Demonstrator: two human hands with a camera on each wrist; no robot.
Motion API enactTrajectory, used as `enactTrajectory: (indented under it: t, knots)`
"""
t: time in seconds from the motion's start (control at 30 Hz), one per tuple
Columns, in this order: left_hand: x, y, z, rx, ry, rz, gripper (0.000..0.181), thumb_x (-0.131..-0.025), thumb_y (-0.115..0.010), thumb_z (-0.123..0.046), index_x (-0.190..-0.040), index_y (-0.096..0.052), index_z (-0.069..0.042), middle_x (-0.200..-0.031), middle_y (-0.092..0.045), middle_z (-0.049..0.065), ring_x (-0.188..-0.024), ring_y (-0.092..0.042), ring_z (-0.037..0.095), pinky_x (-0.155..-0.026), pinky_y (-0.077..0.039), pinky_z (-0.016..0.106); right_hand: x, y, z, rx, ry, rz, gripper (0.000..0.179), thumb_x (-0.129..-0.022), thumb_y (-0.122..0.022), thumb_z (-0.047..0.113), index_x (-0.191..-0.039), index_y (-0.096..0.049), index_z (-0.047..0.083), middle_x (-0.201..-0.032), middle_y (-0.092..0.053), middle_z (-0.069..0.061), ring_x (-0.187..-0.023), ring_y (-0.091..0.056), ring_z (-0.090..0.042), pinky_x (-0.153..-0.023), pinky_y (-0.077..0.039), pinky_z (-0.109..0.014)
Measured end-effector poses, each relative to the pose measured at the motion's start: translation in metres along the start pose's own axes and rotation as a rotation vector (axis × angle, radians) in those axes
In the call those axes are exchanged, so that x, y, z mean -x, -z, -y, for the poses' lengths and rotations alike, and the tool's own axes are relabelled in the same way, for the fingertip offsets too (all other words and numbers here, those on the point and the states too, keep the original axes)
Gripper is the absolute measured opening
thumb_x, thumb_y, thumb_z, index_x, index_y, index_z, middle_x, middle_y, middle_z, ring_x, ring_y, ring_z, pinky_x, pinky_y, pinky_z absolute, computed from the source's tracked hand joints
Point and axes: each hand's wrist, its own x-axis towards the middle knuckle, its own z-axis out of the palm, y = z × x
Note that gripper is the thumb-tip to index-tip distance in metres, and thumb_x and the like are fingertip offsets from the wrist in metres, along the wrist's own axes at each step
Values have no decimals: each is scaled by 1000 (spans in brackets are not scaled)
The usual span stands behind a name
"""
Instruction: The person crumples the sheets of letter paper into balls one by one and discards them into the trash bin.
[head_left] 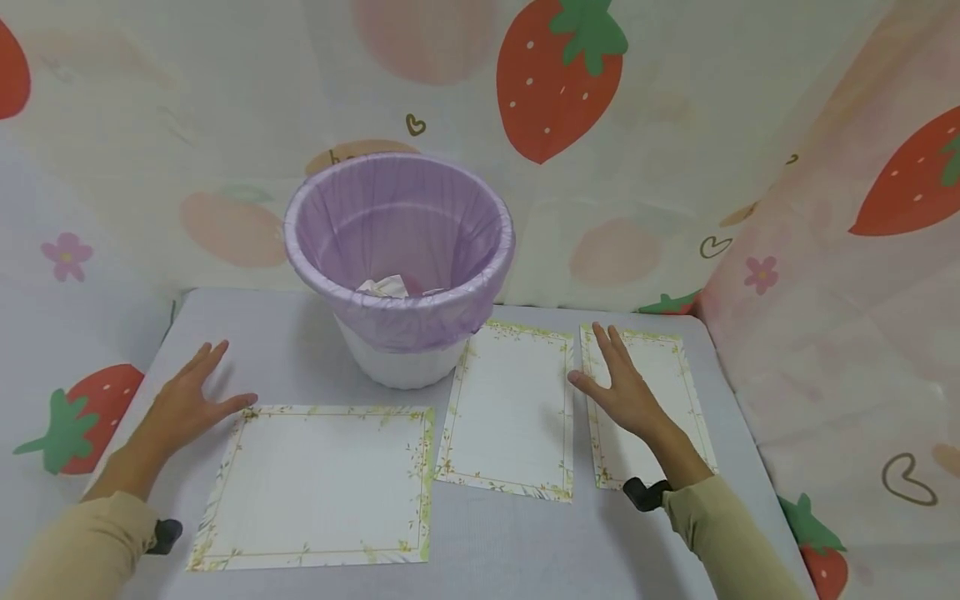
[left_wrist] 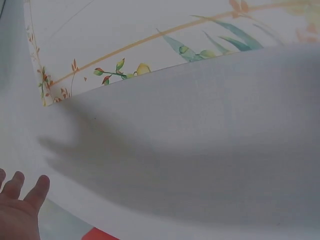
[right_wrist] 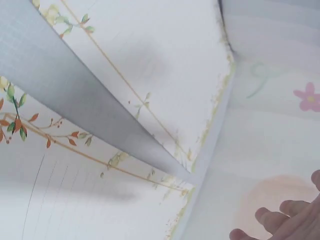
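Observation:
My left hand [head_left: 186,404] hovers with spread fingers over the table's left side, close to the corner of a floral-bordered sheet of paper [head_left: 330,483] lying crosswise in front. Above the right-hand sheet [head_left: 660,400] is my right hand [head_left: 626,396], its fingers extended and nothing in its grasp. Between the two lies a middle sheet [head_left: 510,408] with the same leafy border. In the left wrist view the fingers [left_wrist: 37,192] stand apart from the paper's edge. The right wrist view has the fingertips [right_wrist: 270,217] at the lower right, away from both sheets.
A white bin [head_left: 408,362] with a purple liner bag [head_left: 397,325] stands at the back of the table, crumpled paper [head_left: 386,287] inside. A pale cloth covers the table [head_left: 247,342]. Strawberry-print curtains [head_left: 690,100] hang behind and at the sides.

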Motion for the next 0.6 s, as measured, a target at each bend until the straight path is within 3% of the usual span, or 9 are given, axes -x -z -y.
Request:
enactTrajectory:
  t: [0.13,0.27,0.4,0.6]
  knots:
    - [0,-5,2,8,18,34,108,-84,-77,-47,-159,-10,-9,-159,-7,33,-141,-11,58,-96,-23,80,0,-9,2,-96,40,-3,91,-94,-64,50,-161,-7,28,-167,-2,-8,-152,-3,-35,-111,-14,-72]
    - [1,-11,2,15,32,72,109,-82,-80,-44,-159,-12,-8,-159,-7,33,-142,-9,57,-97,-22,80,-1,-21,1,-154,63,-21,94,-91,-71,45,-161,-11,26,-166,-11,-8,-150,-17,-35,-113,-24,-63]
    - [3,-15,0,25,49,89,109,-80,-81,-41,-158,-14,-7,-157,-9,36,-140,-10,59,-97,-21,80,-1,-32,2,-234,32,-6,95,-89,-74,43,-160,-13,30,-165,-15,-6,-143,-35,-35,-109,-36,-57]
    - [3,-19,3,23,69,110,107,-80,-81,-42,-157,-18,-2,-151,-22,39,-137,-19,60,-100,-24,77,-1,-46,3,-399,-6,33,93,-89,-76,34,-160,-17,26,-163,-22,-12,-140,-40,-37,-108,-39,-53]
